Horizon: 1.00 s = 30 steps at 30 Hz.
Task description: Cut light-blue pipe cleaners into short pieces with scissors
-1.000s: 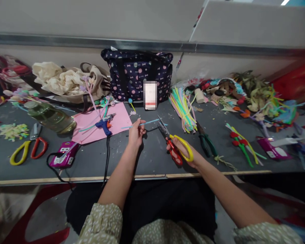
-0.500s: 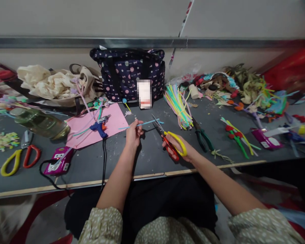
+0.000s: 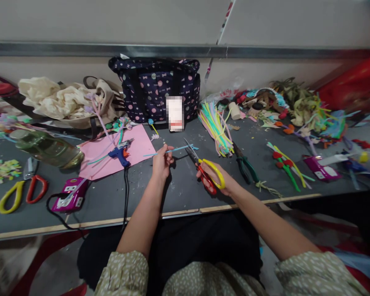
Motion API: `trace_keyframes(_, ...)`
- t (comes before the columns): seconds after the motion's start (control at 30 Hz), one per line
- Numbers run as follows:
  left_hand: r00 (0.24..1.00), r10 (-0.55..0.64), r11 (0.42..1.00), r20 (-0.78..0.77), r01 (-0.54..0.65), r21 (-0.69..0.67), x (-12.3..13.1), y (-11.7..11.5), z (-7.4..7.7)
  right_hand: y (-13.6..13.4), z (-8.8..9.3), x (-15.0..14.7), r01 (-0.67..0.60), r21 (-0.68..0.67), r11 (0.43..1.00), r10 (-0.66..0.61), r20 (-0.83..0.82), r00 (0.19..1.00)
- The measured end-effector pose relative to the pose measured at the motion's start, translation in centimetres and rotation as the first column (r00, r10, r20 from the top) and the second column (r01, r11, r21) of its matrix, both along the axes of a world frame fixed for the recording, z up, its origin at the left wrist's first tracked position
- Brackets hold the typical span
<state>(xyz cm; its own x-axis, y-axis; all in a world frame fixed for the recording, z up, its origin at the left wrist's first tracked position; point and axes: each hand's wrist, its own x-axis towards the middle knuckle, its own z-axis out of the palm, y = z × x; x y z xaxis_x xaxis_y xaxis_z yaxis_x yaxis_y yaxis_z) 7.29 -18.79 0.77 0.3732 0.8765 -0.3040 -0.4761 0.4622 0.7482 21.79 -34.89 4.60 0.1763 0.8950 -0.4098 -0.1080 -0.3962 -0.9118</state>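
Note:
Pinched in the fingers of my left hand [image 3: 163,161] is a light-blue pipe cleaner [image 3: 179,149], its tail sticking out to the left and its far end pointing right. My right hand [image 3: 216,177] grips scissors [image 3: 212,176] with one yellow and one red handle loop. The scissor blades are parted and lie around or beside the right end of the pipe cleaner; exact contact is hard to make out. Behind and right of the scissors lies a bundle of pastel pipe cleaners [image 3: 217,129], with green-handled pliers [image 3: 246,165] near it.
A blue glue gun [image 3: 120,156] rests on pink paper [image 3: 138,144] to the left. Nearby are a purple power block [image 3: 70,195], a second pair of scissors [image 3: 37,189] and a bottle [image 3: 49,150]. A dotted bag [image 3: 154,90] stands at the back.
Both hands, the pipe cleaner and the scissors stay almost where they were. Only a very slight shift of the whole view shows.

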Motion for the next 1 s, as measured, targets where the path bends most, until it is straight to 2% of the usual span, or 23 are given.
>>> trace_keyframes(0.77,1.000,-0.009,1.000,-0.023,0.009,0.009,0.02,-0.07,-0.21,0.31,-0.62,0.08,0.005,0.004,1.000,-0.005,-0.003,1.000)
trace_keyframes(1.0,0.999,-0.009,1.000,-0.050,0.008,-0.005,0.03,0.00,-0.49,0.38,-0.21,-0.26,0.030,0.009,1.000,-0.030,-0.008,1.000)
